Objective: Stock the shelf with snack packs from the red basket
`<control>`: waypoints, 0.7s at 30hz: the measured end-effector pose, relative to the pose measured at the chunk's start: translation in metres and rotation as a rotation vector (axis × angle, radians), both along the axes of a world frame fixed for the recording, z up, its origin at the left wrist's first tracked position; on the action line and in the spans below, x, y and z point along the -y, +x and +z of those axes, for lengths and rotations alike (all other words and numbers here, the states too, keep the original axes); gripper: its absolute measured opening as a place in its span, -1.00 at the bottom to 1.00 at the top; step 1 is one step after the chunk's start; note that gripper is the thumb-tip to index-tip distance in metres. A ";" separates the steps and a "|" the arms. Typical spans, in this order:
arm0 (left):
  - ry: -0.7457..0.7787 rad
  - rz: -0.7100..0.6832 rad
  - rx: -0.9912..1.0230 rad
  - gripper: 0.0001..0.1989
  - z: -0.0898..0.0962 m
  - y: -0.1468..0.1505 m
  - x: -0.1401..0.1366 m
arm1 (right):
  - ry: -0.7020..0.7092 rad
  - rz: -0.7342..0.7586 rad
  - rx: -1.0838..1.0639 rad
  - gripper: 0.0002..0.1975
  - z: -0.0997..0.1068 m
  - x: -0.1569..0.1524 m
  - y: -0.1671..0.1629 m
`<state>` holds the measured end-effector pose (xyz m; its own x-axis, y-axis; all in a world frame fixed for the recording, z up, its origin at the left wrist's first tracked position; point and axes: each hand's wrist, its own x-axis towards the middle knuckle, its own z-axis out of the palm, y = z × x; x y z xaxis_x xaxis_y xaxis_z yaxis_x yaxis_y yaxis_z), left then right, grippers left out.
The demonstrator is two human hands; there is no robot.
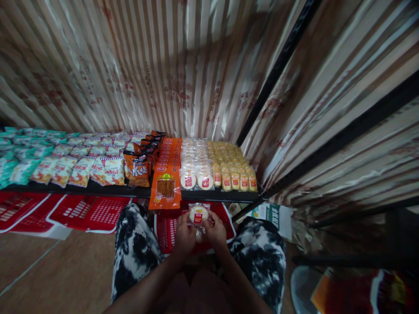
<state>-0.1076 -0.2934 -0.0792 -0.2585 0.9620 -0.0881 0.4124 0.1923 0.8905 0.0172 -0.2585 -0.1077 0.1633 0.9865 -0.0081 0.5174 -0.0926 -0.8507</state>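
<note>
Between my two hands is a round white cake in a clear wrapper with a red label (198, 215). My left hand (185, 233) grips its left side, and my right hand (216, 229) grips its right side. Below it, a red plastic basket (162, 226) sits between my knees; another pale wrapped piece shows dimly under the held one. Just ahead, on a dark shelf (222, 196), lie rows of similar round white wrapped cakes (205, 180). Rows of small yellow wrapped cakes (235, 179) lie to their right.
Left of the cakes are orange stick-snack packs (166, 185), brown-orange bags (136, 169), white snack bags (108, 170) and teal bags (24, 171). Red baskets (91, 213) lie under the shelf. A black post (278, 72) rises at right, and striped sheeting (183, 65) hangs behind.
</note>
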 end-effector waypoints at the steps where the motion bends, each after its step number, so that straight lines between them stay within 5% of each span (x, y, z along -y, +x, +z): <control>1: 0.017 0.002 -0.003 -0.53 0.003 0.000 0.000 | 0.015 -0.004 0.030 -0.60 0.005 -0.001 0.000; 11: 0.128 0.056 -0.034 -0.54 0.039 -0.008 -0.014 | 0.139 0.023 0.020 -0.60 0.047 -0.017 -0.015; 21: 0.156 0.086 0.049 -0.60 0.052 -0.016 -0.041 | 0.155 0.057 -0.190 -0.61 0.046 -0.045 -0.033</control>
<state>-0.1237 -0.2520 -0.0274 -0.3392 0.9396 0.0462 0.3554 0.0826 0.9310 -0.0154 -0.2135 -0.0612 0.1169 0.9860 0.1192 0.3472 0.0718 -0.9350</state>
